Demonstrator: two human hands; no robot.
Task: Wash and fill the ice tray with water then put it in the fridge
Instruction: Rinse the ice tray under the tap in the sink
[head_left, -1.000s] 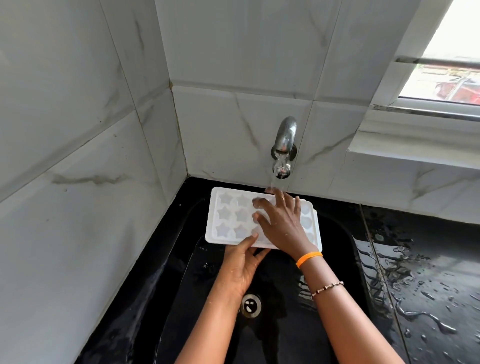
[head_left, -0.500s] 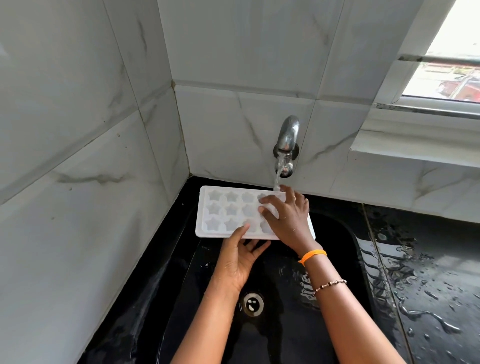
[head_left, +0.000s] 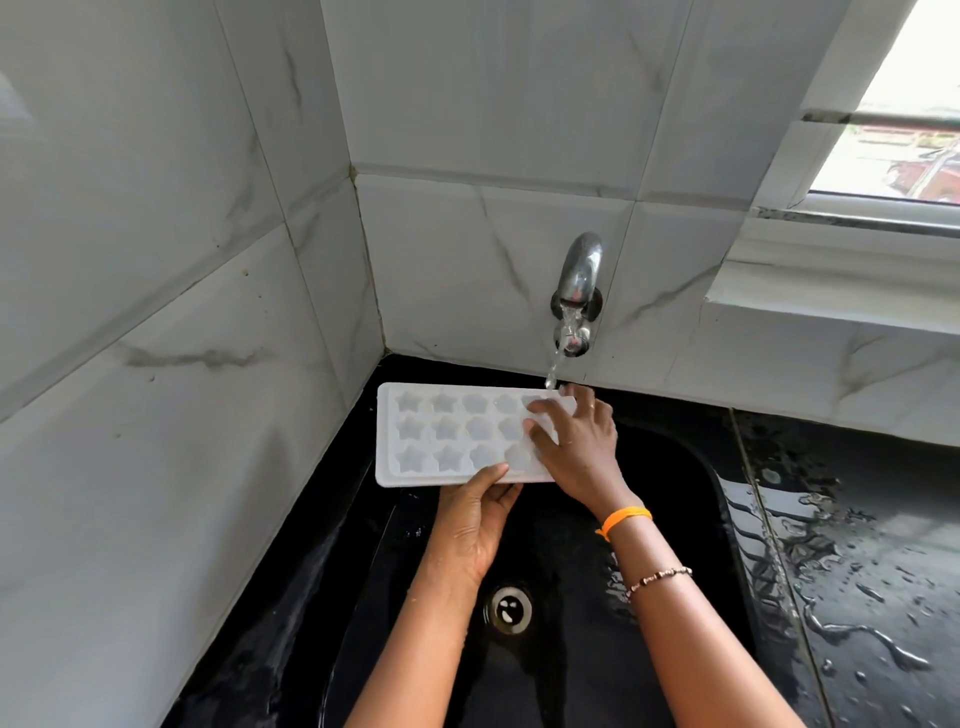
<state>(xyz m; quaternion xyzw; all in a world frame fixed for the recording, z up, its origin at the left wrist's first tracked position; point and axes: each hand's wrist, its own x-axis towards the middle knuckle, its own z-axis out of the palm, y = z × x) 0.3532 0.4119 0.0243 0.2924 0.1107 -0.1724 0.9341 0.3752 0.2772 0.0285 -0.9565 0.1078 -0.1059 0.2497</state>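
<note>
At the centre of the frame, the white tray (head_left: 457, 436) with 3 rows of star cells is held level over the black sink (head_left: 691, 499), under water running from the tap (head_left: 576, 291). The left hand (head_left: 475, 525) pinches its near edge, thumb on top and fingers beneath. The right hand (head_left: 576, 441) lies on the tray's right end, fingers slightly spread over the cells.

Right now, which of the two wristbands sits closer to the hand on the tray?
The orange band, on the right wrist next to the right hand. The beaded bracelet sits farther up the same forearm, away from the ice tray.
</note>
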